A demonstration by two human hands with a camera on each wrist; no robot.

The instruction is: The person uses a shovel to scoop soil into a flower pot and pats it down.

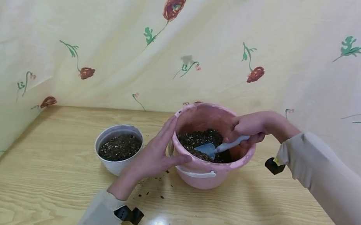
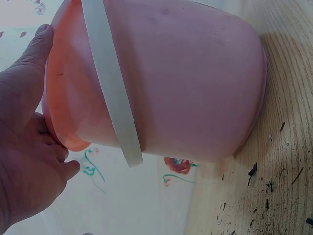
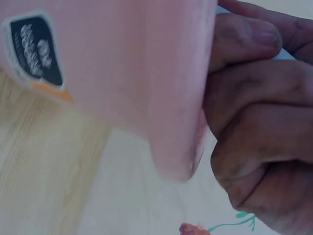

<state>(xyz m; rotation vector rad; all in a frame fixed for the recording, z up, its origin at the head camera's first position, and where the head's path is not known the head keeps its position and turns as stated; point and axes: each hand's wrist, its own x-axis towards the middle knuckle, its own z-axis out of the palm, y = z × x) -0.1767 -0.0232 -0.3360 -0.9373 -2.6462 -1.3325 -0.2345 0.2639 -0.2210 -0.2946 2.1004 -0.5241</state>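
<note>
A pink bucket [image 1: 198, 176] stands on the table, with dark potting soil [image 1: 206, 136] inside. My right hand [image 1: 249, 127] grips the pale handle of a small blue-grey trowel [image 1: 208, 149] over the bucket's right side. The trowel's blade lies down in the soil. In the right wrist view, the curled fingers [image 3: 264, 107] are close by the bucket's rim. My left hand [image 1: 156, 152] rests against the left of the rim, fingers stretched along it and thumb on the near edge. The bucket's white carrying handle [image 2: 110, 78] hangs down its outside.
Left of the bucket stands a white pot [image 1: 115, 166] holding soil [image 1: 119, 147]. Crumbs of soil [image 2: 268, 188] are scattered on the wooden table [image 1: 39, 173] between the two. A flowered cloth [image 1: 117, 20] hangs behind and along the left side.
</note>
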